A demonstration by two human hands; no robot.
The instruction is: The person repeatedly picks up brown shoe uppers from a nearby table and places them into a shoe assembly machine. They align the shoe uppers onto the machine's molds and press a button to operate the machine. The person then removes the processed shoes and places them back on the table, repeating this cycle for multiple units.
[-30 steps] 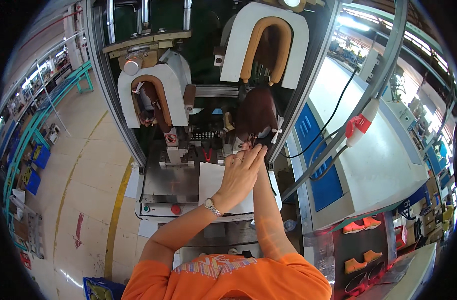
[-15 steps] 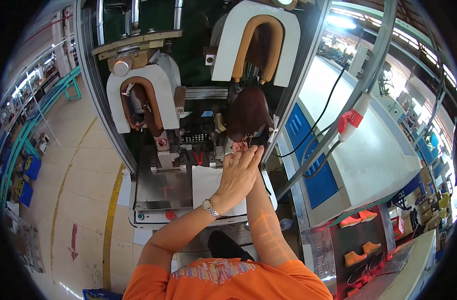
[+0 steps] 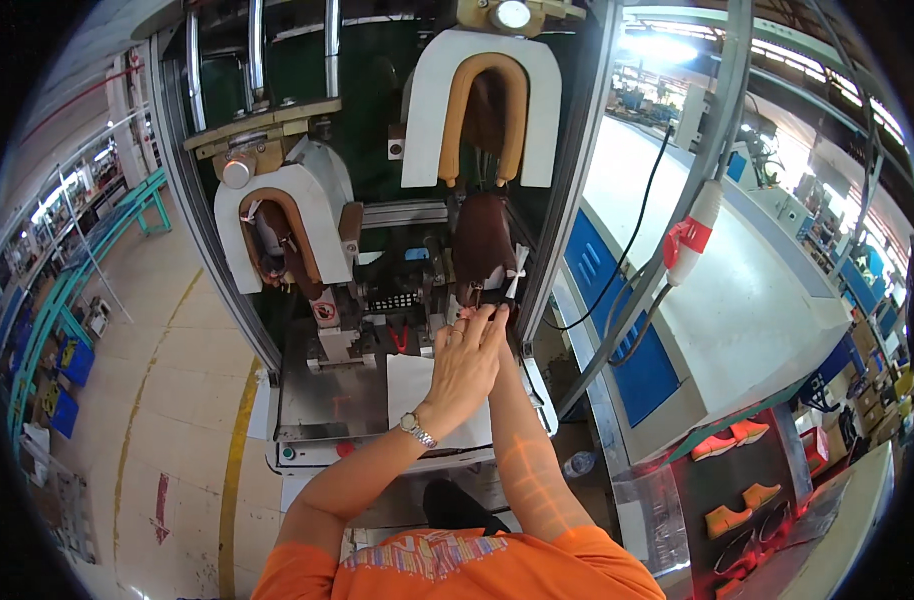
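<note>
At the right station of the machine, a dark brown shoe upper (image 3: 482,238) hangs over its mount, a white tie (image 3: 516,272) dangling from its right side. My left hand (image 3: 465,362), with a watch on the wrist, reaches to its lower end. The fingers of that hand are stretched out, and its thumb is hidden. Beneath it, my right hand (image 3: 467,313) is mostly covered; a few curled fingertips show against the upper's lower edge. Above stands a white U-shaped clamp (image 3: 429,110) with a tan padded lining.
The left station's white clamp (image 3: 329,240) surrounds another brown upper (image 3: 295,250). A white sheet (image 3: 407,390) lies on the machine's metal bed (image 3: 327,405). At right are a metal post (image 3: 645,290), a red-and-white plug (image 3: 689,240), and a conveyor (image 3: 712,490) with orange shoes (image 3: 729,440).
The brown upper on the right has turned and looks narrower and straighter. More of its white tie shows. My hands stay at its lower end, and the view has shifted slightly.
</note>
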